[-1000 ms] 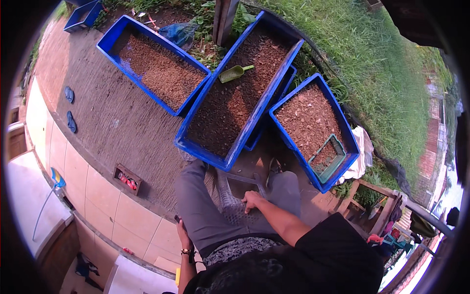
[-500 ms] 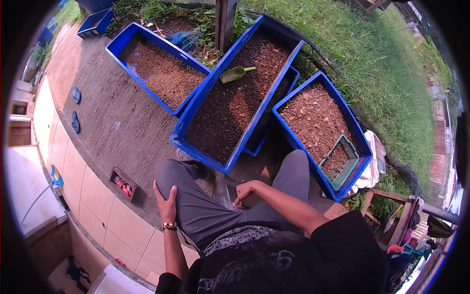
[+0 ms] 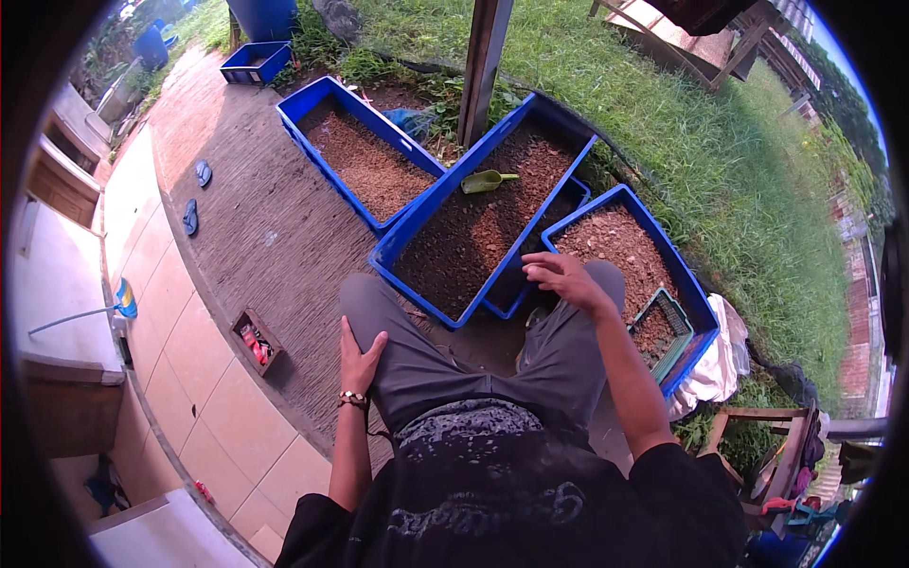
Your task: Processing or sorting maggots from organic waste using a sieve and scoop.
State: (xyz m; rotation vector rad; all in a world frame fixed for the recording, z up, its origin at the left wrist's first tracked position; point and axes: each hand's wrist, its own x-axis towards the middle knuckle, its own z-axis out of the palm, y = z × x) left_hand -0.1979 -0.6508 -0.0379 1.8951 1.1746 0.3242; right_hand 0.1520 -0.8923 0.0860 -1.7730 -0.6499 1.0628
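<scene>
right hand loosely spread over right knee, near right edge of centre blue tray; left hand spread wide on left leg. outdoors: ridged concrete, pale tiles, grass. green scoop on dark soil by centre blue tray's left edge, post past it. left blue tray, right blue tray flank; green basket inside latter's near edge. concrete stretches left to tiles.

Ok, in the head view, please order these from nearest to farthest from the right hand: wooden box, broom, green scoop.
1. Green scoop: ahead and slightly left of the right hand, inside the long blue tub.
2. Wooden box: well to the left.
3. Broom: farther left still.
</scene>
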